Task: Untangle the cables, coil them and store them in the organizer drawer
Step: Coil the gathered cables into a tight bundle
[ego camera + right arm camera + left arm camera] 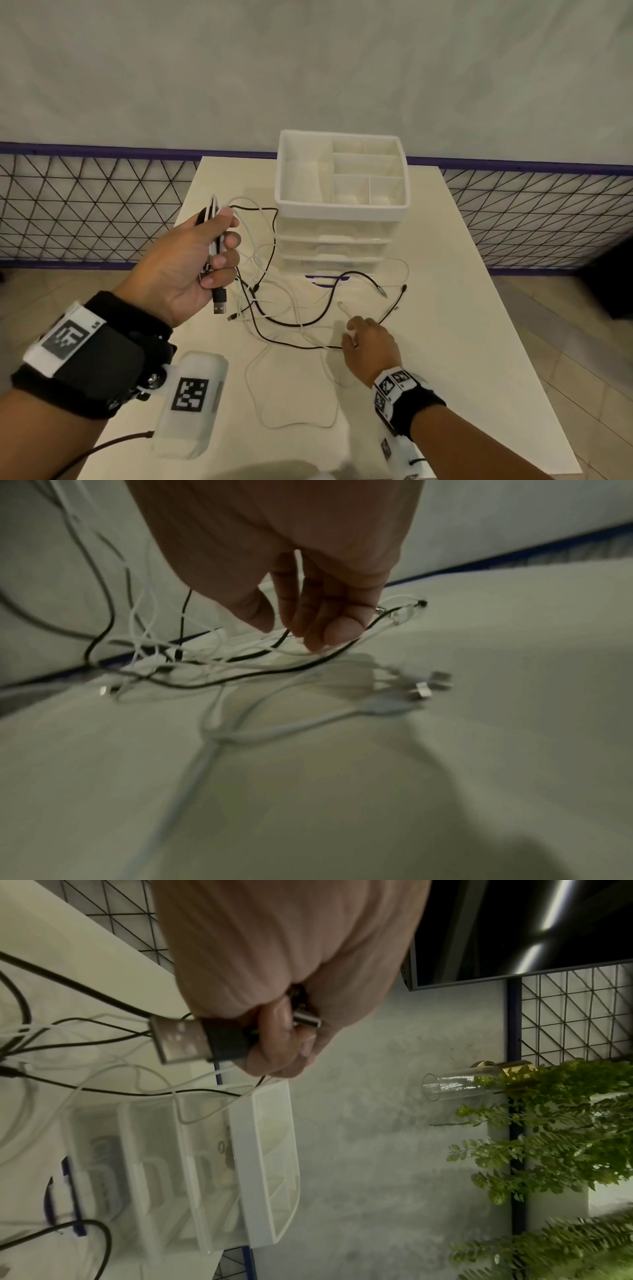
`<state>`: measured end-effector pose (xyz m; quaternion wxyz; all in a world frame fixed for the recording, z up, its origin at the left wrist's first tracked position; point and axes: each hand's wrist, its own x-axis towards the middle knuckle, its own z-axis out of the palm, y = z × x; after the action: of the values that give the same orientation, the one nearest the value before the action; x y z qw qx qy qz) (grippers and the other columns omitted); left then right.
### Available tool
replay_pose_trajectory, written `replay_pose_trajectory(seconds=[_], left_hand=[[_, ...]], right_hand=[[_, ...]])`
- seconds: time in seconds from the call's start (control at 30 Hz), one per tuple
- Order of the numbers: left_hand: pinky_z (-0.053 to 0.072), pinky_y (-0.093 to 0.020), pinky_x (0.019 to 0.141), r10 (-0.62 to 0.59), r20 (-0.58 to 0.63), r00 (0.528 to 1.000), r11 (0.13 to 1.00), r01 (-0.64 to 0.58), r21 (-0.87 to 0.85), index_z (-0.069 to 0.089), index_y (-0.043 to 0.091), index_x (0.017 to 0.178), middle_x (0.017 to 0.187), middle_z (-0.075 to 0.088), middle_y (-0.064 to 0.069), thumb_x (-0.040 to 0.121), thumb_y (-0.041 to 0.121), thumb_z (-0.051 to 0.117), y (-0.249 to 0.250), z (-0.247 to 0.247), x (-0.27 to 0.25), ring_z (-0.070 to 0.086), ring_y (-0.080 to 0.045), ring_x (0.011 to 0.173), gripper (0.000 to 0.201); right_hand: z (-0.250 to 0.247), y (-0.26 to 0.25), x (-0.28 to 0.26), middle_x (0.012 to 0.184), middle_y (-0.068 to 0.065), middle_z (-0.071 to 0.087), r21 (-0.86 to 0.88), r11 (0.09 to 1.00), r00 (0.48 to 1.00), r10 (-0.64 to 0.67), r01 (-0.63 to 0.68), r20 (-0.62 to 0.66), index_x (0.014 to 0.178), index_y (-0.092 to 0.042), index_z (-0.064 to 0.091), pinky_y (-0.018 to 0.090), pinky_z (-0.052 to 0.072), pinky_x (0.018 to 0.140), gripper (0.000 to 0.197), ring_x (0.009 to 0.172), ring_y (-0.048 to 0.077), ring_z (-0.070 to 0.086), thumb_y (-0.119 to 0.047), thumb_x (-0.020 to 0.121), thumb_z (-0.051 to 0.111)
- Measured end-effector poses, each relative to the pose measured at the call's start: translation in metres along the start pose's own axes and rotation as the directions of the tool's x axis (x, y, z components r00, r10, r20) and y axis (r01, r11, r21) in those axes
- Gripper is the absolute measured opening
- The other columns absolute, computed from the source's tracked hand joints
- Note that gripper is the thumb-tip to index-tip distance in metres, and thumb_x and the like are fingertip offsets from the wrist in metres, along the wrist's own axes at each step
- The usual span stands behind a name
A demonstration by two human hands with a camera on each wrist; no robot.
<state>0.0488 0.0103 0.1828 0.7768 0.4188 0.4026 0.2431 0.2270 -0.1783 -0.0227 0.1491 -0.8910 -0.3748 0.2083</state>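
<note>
My left hand point(222, 246) is raised over the table's left side and grips a folded bundle of black and white cable. A black USB plug point(219, 303) hangs out below its fingers, and the plug point(181, 1039) shows large in the left wrist view. From the bundle, strands run down into a tangle of black and white cables point(274, 308) on the white table point(445, 342). My right hand point(352, 334) reaches down at the tangle's near right edge. Its fingertips point(318, 639) touch a white strand, with the thumb held apart. The white organizer point(342, 207) stands behind, drawers shut.
The organizer's top tray has several empty compartments. White USB plugs point(421, 691) lie on the table near my right hand. A black mesh fence point(85, 205) with purple rails runs behind the table, over a tiled floor. A green plant point(548, 1150) hangs on the wall.
</note>
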Motion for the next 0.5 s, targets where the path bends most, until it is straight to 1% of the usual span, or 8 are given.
replay_pose_trajectory(seconds=[0.07, 0.17, 0.23, 0.3, 0.33, 0.4, 0.43, 0.5], left_hand=[[0.022, -0.016, 0.029, 0.003, 0.002, 1.000, 1.000, -0.003, 0.006, 0.054, 0.014, 0.088, 0.063, 0.046, 0.002, 0.100, 0.028, 0.053, -0.003, 0.002, 0.000, 0.033, -0.006, 0.040, 0.019], [0.022, -0.016, 0.029, 0.007, 0.007, 1.000, 1.000, -0.008, 0.018, 0.054, 0.014, 0.089, 0.064, 0.046, 0.002, 0.100, 0.030, 0.054, -0.004, 0.001, -0.001, 0.033, -0.006, 0.040, 0.019], [0.023, -0.016, 0.029, 0.002, 0.006, 1.000, 1.000, -0.002, 0.026, 0.054, 0.015, 0.089, 0.064, 0.046, 0.002, 0.099, 0.031, 0.054, -0.004, -0.003, -0.001, 0.033, -0.006, 0.040, 0.019], [0.023, -0.016, 0.029, -0.001, 0.001, 1.000, 1.000, 0.001, 0.026, 0.054, 0.015, 0.089, 0.064, 0.046, 0.002, 0.099, 0.031, 0.054, -0.004, -0.008, -0.001, 0.033, -0.006, 0.040, 0.019], [0.023, -0.016, 0.029, -0.003, -0.003, 1.000, 1.000, 0.003, 0.027, 0.054, 0.015, 0.089, 0.064, 0.046, 0.002, 0.099, 0.031, 0.054, -0.004, -0.010, 0.000, 0.033, -0.006, 0.040, 0.019], [0.023, -0.016, 0.029, -0.008, -0.008, 1.000, 1.000, 0.008, 0.029, 0.054, 0.015, 0.089, 0.065, 0.046, 0.002, 0.099, 0.031, 0.054, -0.002, -0.013, 0.001, 0.033, -0.006, 0.040, 0.019], [0.023, -0.016, 0.029, -0.009, -0.007, 1.000, 1.000, 0.009, 0.027, 0.054, 0.015, 0.088, 0.065, 0.046, 0.002, 0.099, 0.031, 0.054, -0.002, -0.013, 0.002, 0.033, -0.006, 0.040, 0.019], [0.023, -0.016, 0.029, -0.013, -0.006, 1.000, 1.000, 0.013, 0.017, 0.053, 0.014, 0.088, 0.065, 0.046, 0.002, 0.100, 0.030, 0.054, -0.002, -0.013, 0.004, 0.033, -0.006, 0.040, 0.019]], right_hand=[[0.003, -0.009, 0.007, 0.105, 0.000, 0.069, 0.014, 0.999, 0.998, 0.037, -0.037, 0.050, 0.107, -0.024, 0.066, 0.032, 0.053, 0.084, 0.027, 0.098, 0.024, 0.066, -0.041, 0.088, 0.056], [0.014, -0.016, 0.004, 0.117, -0.004, 0.061, -0.044, 0.995, 0.973, -0.078, 0.089, 0.216, 0.117, -0.032, 0.063, 0.031, 0.047, 0.089, 0.039, 0.109, 0.022, 0.061, -0.051, 0.083, 0.060], [0.020, -0.014, 0.003, 0.117, -0.001, 0.059, -0.049, 0.992, 0.975, -0.108, 0.120, 0.192, 0.113, -0.029, 0.065, 0.032, 0.048, 0.087, 0.029, 0.109, 0.024, 0.061, -0.042, 0.087, 0.057], [0.019, -0.008, 0.006, 0.111, 0.000, 0.061, -0.007, 0.991, 0.979, -0.129, 0.131, 0.158, 0.106, -0.025, 0.070, 0.031, 0.050, 0.082, 0.022, 0.103, 0.024, 0.063, -0.032, 0.089, 0.057], [0.015, -0.005, 0.006, 0.105, -0.001, 0.062, 0.022, 0.992, 0.981, -0.128, 0.126, 0.146, 0.103, -0.024, 0.072, 0.030, 0.051, 0.081, 0.021, 0.099, 0.022, 0.064, -0.031, 0.088, 0.059], [0.006, 0.005, 0.009, 0.093, -0.005, 0.064, 0.103, 0.994, 0.997, -0.052, 0.045, 0.064, 0.095, -0.025, 0.071, 0.030, 0.052, 0.077, 0.019, 0.087, 0.019, 0.064, -0.035, 0.081, 0.063], [0.000, 0.013, 0.013, 0.090, -0.004, 0.066, 0.130, 0.991, 1.000, 0.029, -0.029, 0.001, 0.093, -0.024, 0.070, 0.030, 0.053, 0.076, 0.018, 0.085, 0.020, 0.064, -0.034, 0.079, 0.063], [-0.010, 0.032, 0.022, 0.098, 0.004, 0.071, 0.113, 0.973, 0.975, 0.211, -0.202, -0.074, 0.098, -0.020, 0.068, 0.030, 0.052, 0.079, 0.019, 0.092, 0.027, 0.066, -0.026, 0.081, 0.060]])
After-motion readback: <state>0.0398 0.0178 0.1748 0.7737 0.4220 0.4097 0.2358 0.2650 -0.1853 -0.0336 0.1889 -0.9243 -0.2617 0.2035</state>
